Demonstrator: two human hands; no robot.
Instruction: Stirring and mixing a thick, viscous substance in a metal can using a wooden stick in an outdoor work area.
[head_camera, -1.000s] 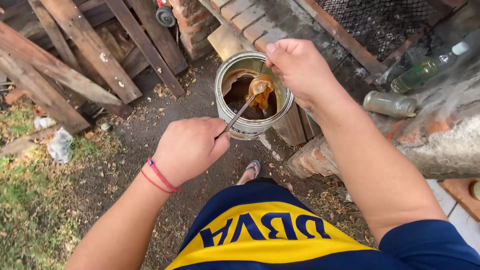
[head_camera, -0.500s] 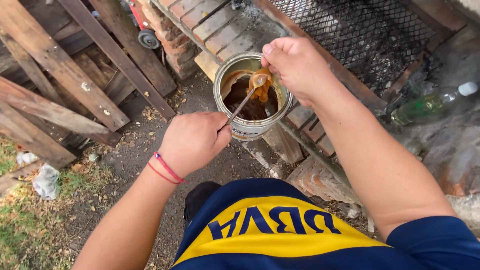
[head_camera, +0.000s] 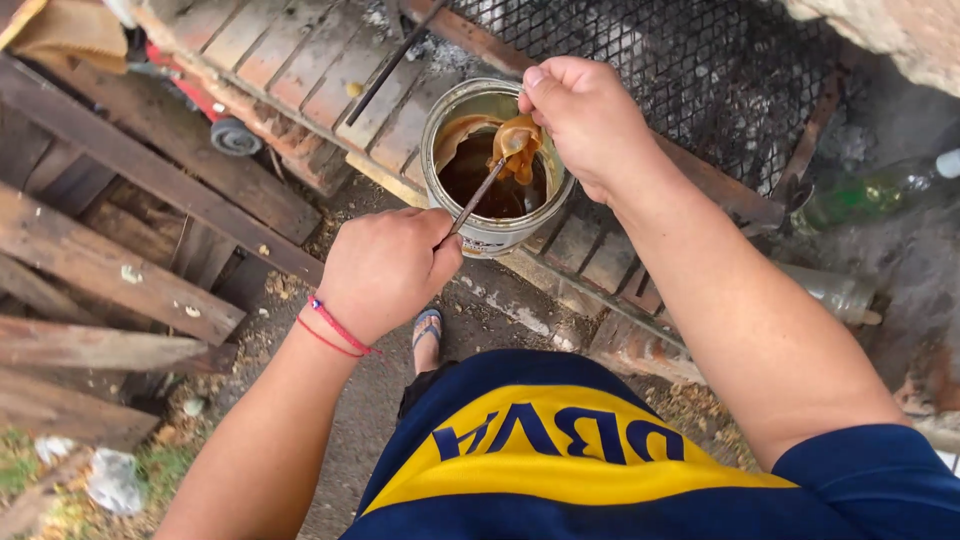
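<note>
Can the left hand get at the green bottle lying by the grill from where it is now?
Probably not: the left hand grips a thin tool, and the can and right arm lie between it and the green bottle.

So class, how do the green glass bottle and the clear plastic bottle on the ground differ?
The green glass bottle is tinted and lies further from the person; the clear plastic bottle is colourless and lies nearer. The green one's pale cap end points up-right; the clear one's end points down-right. Both lie on their sides.

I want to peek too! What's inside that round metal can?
The can holds dark brown liquid. A tan rubbery skin hangs over it, pinched by the right hand. The bottom is hidden.
</note>
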